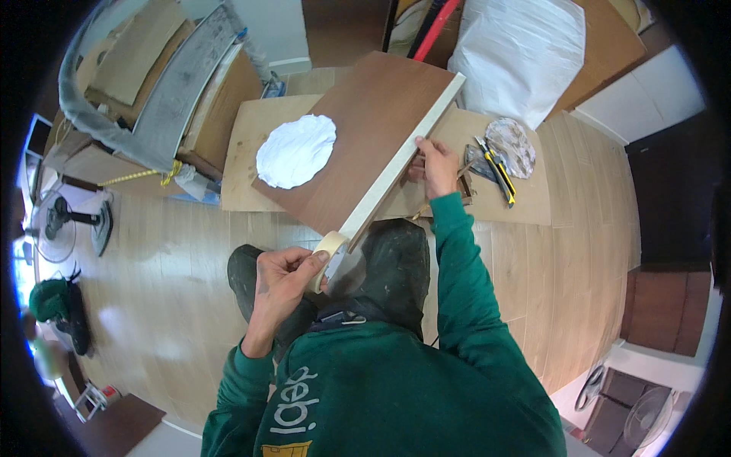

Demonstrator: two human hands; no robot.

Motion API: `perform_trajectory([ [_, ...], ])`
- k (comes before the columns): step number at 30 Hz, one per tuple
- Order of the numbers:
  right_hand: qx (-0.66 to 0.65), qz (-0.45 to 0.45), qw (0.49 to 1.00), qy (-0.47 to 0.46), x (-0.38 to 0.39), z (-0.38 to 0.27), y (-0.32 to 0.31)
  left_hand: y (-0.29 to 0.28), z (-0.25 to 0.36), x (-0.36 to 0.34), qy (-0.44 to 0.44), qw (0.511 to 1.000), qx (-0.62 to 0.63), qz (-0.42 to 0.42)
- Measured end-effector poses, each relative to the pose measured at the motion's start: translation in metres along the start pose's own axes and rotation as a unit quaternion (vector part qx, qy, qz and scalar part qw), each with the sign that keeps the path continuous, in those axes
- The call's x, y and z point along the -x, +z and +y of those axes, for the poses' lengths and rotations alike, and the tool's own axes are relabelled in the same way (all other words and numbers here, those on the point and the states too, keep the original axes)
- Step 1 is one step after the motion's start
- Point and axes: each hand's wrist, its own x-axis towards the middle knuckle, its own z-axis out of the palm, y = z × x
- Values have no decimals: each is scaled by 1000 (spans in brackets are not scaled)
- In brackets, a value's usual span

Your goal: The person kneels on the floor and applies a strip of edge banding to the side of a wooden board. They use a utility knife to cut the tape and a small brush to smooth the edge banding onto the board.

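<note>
My left hand (285, 282) grips a cream roll of tape (329, 255) at the lower end of a brown wooden board (373, 107). A pale strip (396, 164) runs along the board's right edge. My right hand (434, 164) holds that edge higher up, thumb on top and fingers curled underneath. A white crumpled round cloth or paper (295, 152) lies on the board. The board rests at an angle over a cardboard sheet (245, 129). To the right of my right hand, a yellow-and-black utility knife (499, 175) lies near a stained round rag (512, 145).
Cardboard and panels (129, 53) are piled at the upper left, a white wrapped bundle (518, 53) at the top right. A fan (68, 217) and a dark-green heap (53, 301) are on the left. A dark doorway or panel (670, 190) is at the right.
</note>
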Motion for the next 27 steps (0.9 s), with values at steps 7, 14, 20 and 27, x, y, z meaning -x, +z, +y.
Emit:
perform_trajectory([
  [7, -19, -33, 999, -4, 37, 10, 11, -3, 1, -1, 14, 999, -32, 6],
  [14, -7, -20, 999, -35, 33, 18, 13, -27, 0, 6, -68, 986, -149, -11],
  [20, -28, -32, 999, -23, 42, 14, 15, -18, -19, -1, -79, 992, -78, -55],
  [27, -45, -62, 996, 33, 95, 25, 9, -18, -25, -5, -65, 989, -123, -57],
])
